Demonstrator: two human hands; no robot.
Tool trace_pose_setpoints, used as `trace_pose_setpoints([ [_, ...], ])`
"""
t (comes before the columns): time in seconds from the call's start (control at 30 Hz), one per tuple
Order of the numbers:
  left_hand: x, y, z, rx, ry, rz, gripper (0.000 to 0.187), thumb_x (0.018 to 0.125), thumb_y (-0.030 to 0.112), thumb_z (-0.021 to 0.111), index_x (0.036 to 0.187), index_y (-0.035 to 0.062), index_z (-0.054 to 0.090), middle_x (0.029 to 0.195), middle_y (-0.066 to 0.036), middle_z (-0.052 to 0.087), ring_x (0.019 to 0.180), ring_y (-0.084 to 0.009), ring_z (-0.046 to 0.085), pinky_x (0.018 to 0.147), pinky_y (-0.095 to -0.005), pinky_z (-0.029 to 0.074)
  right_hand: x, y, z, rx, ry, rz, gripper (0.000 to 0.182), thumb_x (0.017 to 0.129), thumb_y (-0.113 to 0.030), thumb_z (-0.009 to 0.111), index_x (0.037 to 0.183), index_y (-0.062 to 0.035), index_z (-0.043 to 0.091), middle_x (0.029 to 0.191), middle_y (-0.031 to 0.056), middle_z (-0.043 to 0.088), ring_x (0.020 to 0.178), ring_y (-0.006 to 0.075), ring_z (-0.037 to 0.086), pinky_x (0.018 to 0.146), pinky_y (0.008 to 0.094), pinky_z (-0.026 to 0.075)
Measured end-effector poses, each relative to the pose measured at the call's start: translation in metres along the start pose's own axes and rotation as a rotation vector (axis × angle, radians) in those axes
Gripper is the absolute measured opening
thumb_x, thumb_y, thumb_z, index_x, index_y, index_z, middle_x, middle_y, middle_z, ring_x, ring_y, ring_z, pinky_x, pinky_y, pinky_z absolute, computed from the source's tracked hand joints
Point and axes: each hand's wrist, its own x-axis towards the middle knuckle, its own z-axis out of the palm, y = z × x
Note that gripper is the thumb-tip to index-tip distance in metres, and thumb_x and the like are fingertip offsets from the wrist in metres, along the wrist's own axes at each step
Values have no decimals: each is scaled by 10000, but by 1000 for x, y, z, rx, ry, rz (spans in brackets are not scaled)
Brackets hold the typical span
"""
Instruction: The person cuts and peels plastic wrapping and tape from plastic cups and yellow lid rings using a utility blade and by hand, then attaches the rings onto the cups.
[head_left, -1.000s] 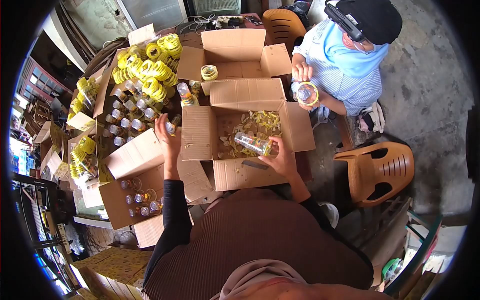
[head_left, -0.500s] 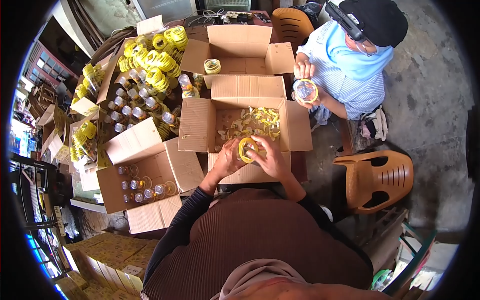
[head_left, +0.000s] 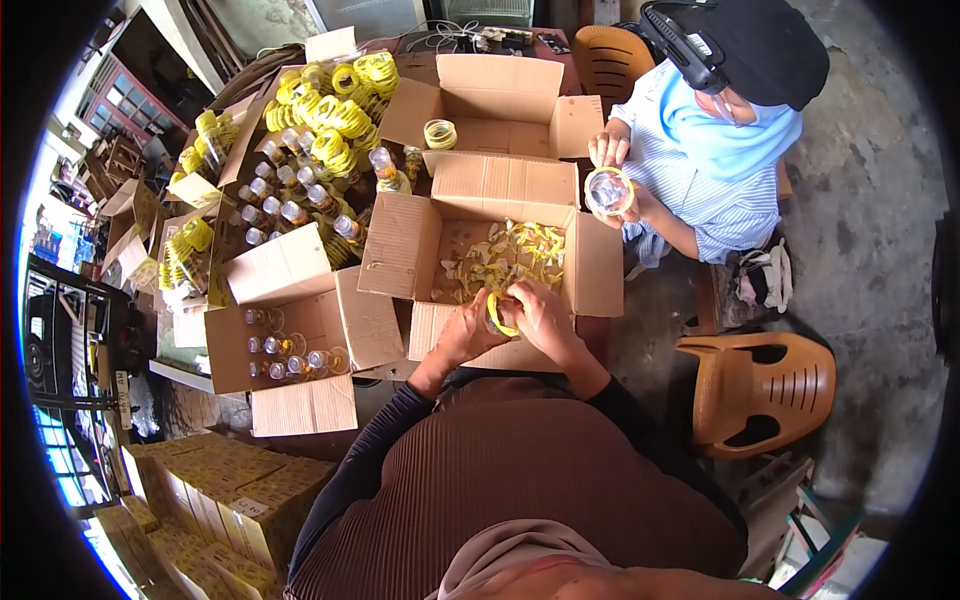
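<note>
My left hand (head_left: 467, 333) is wrapped round a small clear container with a yellow rim (head_left: 502, 313), just above the near side of an open cardboard box (head_left: 399, 246). On the container's right side my right hand (head_left: 543, 318) has its fingers bent against the yellow rim. Yellow and whitish scraps (head_left: 510, 250) lie in the box beyond my hands. Whether the right fingers pinch a loose strip is too small to tell.
A co-worker (head_left: 700, 170) at the upper right holds a similar yellow-rimmed container (head_left: 609, 191). Left stand clear bottles (head_left: 293, 212), stacks of yellow rings (head_left: 338, 115) and a carton of containers (head_left: 228, 345). Another open box (head_left: 497, 82) is behind; an orange chair (head_left: 765, 390) stands right.
The view has shifted slightly. The container in my hands has turned, its rim now more edge-on, and my right fingers have moved in closer on the rim.
</note>
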Motion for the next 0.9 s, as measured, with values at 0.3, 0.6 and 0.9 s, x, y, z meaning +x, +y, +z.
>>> trace_pose_setpoints([
  [0.3, -1, -18, 6, 45, 46, 120, 661, 661, 341, 846, 1122, -4, 522, 884, -224, 660, 834, -412, 652, 705, -439, 532, -2, 23, 7, -31, -198, -77, 179, 860, -171, 624, 941, -22, 566, 907, 147, 594, 784, 353, 620, 675, 436, 507],
  [0.6, 14, -18, 12, 31, 44, 141, 600, 677, 286, 823, 1108, 18, 502, 846, -223, 662, 798, -405, 659, 675, -441, 532, 16, 45, 5, 8, -284, -145, 155, 875, -114, 566, 944, 7, 498, 877, 198, 582, 766, 416, 586, 665, 480, 479],
  [0.9, 19, 0, 18, 121, 251, 71, 500, 721, 253, 772, 1085, 18, 522, 776, -221, 646, 715, -418, 642, 611, -441, 537, 24, 73, 32, 172, 46, -386, 136, 921, -97, 534, 949, 35, 546, 759, 223, 566, 644, 377, 564, 574, 416, 431],
])
